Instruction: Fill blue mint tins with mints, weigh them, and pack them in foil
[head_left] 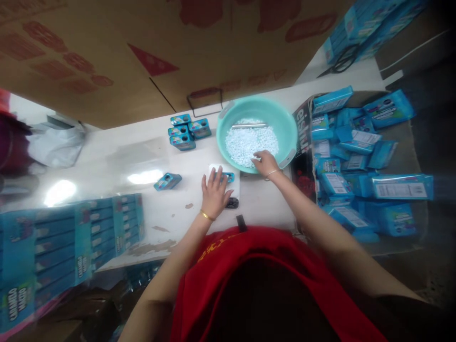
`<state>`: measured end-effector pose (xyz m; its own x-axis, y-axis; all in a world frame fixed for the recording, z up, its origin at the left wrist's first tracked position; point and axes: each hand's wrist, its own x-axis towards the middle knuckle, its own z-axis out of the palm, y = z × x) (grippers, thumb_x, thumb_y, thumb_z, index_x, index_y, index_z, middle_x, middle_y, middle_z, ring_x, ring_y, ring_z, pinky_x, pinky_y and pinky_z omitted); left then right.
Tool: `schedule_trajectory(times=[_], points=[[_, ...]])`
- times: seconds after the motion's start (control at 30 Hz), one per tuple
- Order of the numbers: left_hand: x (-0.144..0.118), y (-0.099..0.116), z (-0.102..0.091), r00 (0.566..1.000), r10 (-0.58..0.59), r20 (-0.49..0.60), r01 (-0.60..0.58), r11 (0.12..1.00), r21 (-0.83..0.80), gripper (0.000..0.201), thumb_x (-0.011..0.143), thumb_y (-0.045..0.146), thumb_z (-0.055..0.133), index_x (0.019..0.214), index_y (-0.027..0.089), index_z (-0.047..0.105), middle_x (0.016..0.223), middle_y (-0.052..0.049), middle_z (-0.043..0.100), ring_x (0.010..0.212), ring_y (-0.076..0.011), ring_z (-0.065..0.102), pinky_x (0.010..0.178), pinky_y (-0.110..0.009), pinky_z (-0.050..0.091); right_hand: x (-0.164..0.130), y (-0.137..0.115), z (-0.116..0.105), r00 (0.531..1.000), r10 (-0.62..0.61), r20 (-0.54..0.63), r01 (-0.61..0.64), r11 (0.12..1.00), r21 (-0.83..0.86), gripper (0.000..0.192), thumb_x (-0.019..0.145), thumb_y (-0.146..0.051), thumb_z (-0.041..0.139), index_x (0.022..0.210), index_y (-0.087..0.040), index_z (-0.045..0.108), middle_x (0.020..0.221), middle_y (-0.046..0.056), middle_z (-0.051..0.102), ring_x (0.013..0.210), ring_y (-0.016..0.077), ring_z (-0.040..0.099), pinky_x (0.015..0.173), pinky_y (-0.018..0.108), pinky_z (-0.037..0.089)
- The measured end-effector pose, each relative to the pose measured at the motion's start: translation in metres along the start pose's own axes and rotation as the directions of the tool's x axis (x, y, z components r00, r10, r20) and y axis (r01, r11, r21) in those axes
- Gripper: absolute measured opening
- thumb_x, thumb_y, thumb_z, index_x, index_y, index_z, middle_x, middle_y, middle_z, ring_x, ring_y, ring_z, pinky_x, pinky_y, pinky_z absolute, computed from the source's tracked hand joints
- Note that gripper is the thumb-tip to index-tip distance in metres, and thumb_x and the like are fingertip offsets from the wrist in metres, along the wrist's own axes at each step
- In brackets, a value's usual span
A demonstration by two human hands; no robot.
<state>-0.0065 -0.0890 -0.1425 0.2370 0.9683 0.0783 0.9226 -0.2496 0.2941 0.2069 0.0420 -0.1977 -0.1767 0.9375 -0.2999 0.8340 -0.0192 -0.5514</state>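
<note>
My left hand [213, 192] lies with fingers spread over a small blue box [228, 177], which sits on a white digital scale [233, 192] with a dark display. The fingers partly cover the box. My right hand [265, 164] reaches over the near rim of a turquoise basin [256, 105], fingertips pinched together at the heap of small white pellets [244, 142] inside. What the pinch holds is too small to make out. A metal rod [249, 126] rests on the pellets. One more blue box [168, 181] lies tilted left of the scale.
Several small blue boxes [183, 132] stand grouped left of the basin. To the right, a carton holds many blue packets [356, 161]. Blue display packs [71, 237] fill the left front. A large cardboard box [160, 47] blocks the back; scissors [344, 59] lie at the back right.
</note>
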Motion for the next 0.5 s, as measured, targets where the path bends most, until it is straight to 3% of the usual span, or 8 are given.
schedule_trajectory(times=[0.1,0.2,0.37,0.5], points=[[-0.002,-0.001,-0.006,0.993,-0.072,-0.098,0.067,0.996,-0.052,0.042,0.089,0.037,0.052,0.127,0.019,0.051,0.146,-0.015,0.037,0.14,-0.0298,0.024,0.111,-0.054,0.017,0.019,-0.003,0.008,0.979,0.09,0.182,-0.066,0.989,-0.136,0.047,0.081,-0.036,0.062,0.121,-0.011,0.058,0.118,0.016,0.053,0.11,0.0269,0.052,0.1,0.037,0.04],[-0.014,-0.021,-0.02,0.954,-0.199,-0.223,0.174,0.976,-0.128,0.035,0.088,0.034,0.053,0.119,0.019,0.056,0.137,-0.016,0.047,0.133,-0.0281,0.036,0.107,-0.05,0.029,0.034,-0.009,0.014,0.944,0.116,0.31,-0.043,0.972,-0.233,0.051,0.075,-0.035,0.068,0.12,-0.014,0.057,0.122,0.015,0.051,0.108,0.0271,0.054,0.094,0.036,0.044],[-0.054,-0.063,-0.036,0.879,-0.394,-0.268,0.33,0.909,-0.254,0.025,0.087,0.029,0.055,0.106,0.013,0.062,0.115,-0.015,0.057,0.112,-0.0225,0.053,0.098,-0.04,0.042,0.047,-0.014,0.018,0.933,0.107,0.345,0.002,0.953,-0.303,0.034,0.073,-0.007,0.056,0.106,-0.01,0.065,0.111,0.014,0.061,0.105,0.0239,0.057,0.092,0.03,0.045],[-0.083,-0.078,-0.026,0.845,-0.502,-0.186,0.432,0.845,-0.316,0.023,0.087,0.031,0.055,0.098,0.013,0.065,0.105,-0.012,0.06,0.101,-0.0207,0.057,0.092,-0.038,0.047,0.048,-0.007,0.014,0.947,0.108,0.301,-0.015,0.955,-0.297,0.034,0.072,-0.002,0.052,0.102,-0.008,0.066,0.105,0.013,0.064,0.104,0.0232,0.058,0.094,0.03,0.044]])
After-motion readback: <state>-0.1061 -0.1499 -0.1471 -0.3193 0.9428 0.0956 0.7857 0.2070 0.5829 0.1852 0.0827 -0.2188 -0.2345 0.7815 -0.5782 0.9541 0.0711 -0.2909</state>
